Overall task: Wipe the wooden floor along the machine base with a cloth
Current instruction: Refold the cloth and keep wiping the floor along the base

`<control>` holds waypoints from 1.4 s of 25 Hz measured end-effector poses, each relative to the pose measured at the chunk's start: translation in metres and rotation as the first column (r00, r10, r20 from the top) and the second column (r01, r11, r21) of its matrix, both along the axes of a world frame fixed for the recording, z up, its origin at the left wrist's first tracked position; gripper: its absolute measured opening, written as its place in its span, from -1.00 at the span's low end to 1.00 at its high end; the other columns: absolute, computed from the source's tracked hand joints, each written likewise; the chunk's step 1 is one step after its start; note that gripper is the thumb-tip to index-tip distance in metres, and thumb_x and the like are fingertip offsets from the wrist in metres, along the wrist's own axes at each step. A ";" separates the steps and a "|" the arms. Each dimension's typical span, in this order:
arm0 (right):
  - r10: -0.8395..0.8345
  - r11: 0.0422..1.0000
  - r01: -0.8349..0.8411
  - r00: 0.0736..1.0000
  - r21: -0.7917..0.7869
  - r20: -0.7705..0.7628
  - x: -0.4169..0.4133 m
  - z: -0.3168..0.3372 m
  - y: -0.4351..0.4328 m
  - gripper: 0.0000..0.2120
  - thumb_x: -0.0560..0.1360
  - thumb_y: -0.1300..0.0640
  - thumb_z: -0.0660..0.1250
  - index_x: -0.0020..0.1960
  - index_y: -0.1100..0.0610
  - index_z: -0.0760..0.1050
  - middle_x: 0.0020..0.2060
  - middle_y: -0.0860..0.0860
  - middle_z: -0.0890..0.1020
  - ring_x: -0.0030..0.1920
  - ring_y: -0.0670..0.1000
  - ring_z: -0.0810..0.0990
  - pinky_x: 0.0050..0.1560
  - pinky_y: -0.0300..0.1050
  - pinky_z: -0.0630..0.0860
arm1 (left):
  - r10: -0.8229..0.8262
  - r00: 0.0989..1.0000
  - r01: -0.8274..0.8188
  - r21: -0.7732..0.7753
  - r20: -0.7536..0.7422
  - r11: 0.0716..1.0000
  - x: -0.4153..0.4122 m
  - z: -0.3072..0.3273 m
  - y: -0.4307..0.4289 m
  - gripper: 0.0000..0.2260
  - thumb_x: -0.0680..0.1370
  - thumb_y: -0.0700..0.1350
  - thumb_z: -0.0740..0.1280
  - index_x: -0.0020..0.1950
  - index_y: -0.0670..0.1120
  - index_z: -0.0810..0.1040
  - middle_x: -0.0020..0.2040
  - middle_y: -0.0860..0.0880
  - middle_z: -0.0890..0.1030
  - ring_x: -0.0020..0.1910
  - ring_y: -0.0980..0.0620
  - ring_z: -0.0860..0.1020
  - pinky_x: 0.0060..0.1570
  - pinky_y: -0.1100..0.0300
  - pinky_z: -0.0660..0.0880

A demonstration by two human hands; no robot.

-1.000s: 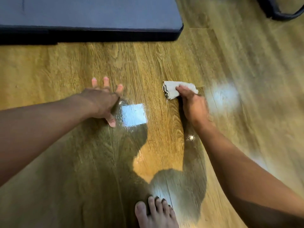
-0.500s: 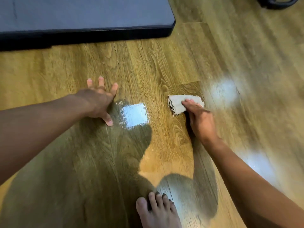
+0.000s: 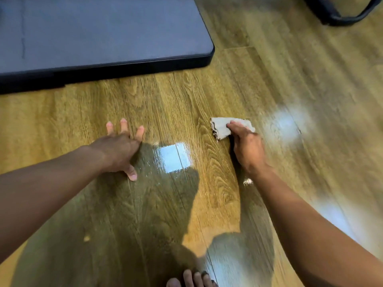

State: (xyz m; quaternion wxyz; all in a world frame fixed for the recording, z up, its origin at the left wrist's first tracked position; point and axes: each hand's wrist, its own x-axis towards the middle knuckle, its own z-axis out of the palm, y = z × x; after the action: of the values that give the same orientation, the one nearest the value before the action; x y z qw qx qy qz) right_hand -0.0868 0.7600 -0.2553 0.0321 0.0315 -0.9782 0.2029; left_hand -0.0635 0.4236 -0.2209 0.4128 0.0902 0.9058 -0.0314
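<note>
**Cloth under right hand, floor strip in front of machine base**

Machine base [image 3: 103,38]: dark slab at top left, its front edge meeting the wooden floor [image 3: 186,96].

Left hand [image 3: 120,150]: flat on the floor, fingers straight and spread, grip slack and holding nothing. It reads as a prop.

Cloth [image 3: 221,127]: small pale wad, folded or bunched. It lies on the floor right of centre, well apart from the base edge.

Right hand [image 3: 247,150]: fingers curled over the cloth's right half, grip closed on it and pressing down. Blur hides the thumb, so a pinch from below is probable, not certain.

Handling, as judged:
- The cloth is soft and light, with no stiffness, and is likely to unroll if dragged by one corner.
- It is best held across the middle of the wad, with hand weight over it.
- The floor is glossy, so the wad should slide easily, and the propping hand could slip too.

Far right: dark curved object [image 3: 342,15], untouched.
</note>
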 end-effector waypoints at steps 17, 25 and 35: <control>-0.074 0.993 0.060 0.986 0.098 0.153 -0.172 0.020 -0.076 -0.61 0.54 0.29 0.12 0.28 0.04 0.50 0.17 0.20 0.57 0.19 0.23 0.52 0.25 -0.01 0.44 | 0.015 1.000 -0.015 0.023 0.021 1.000 0.002 0.005 0.004 0.21 0.33 0.22 0.47 0.40 -0.01 -0.55 0.34 -0.28 -0.53 0.40 -0.42 -0.31 0.34 -0.28 0.24; -0.171 0.734 0.395 0.895 -0.553 0.412 -0.119 0.054 -0.064 -0.81 0.42 0.29 0.25 -0.27 0.08 0.56 -0.38 -0.04 0.58 -0.29 -0.03 0.51 -0.35 -0.22 0.43 | 0.061 0.997 -0.063 0.058 0.044 0.996 0.002 0.010 0.004 0.18 0.35 0.13 0.50 0.43 0.02 -0.50 0.36 -0.23 -0.53 0.41 -0.38 -0.35 0.37 -0.29 0.18; 0.113 0.979 -0.142 0.975 0.145 0.189 -0.057 0.018 -0.062 -0.77 0.61 0.05 0.13 0.19 0.16 0.32 0.44 0.12 0.21 0.18 0.23 0.50 0.10 0.11 0.51 | 0.067 0.996 -0.069 0.037 0.051 0.997 0.001 0.014 0.008 0.17 0.35 0.14 0.50 0.45 -0.01 -0.47 0.30 -0.25 -0.51 0.40 -0.42 -0.32 0.34 -0.36 0.16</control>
State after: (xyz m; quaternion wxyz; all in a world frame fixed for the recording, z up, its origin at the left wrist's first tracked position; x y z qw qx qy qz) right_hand -0.1437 0.6981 -0.2375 -0.0723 0.0785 -0.9860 0.1284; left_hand -0.0625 0.4313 -0.2071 0.4340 0.0683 0.8983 0.0024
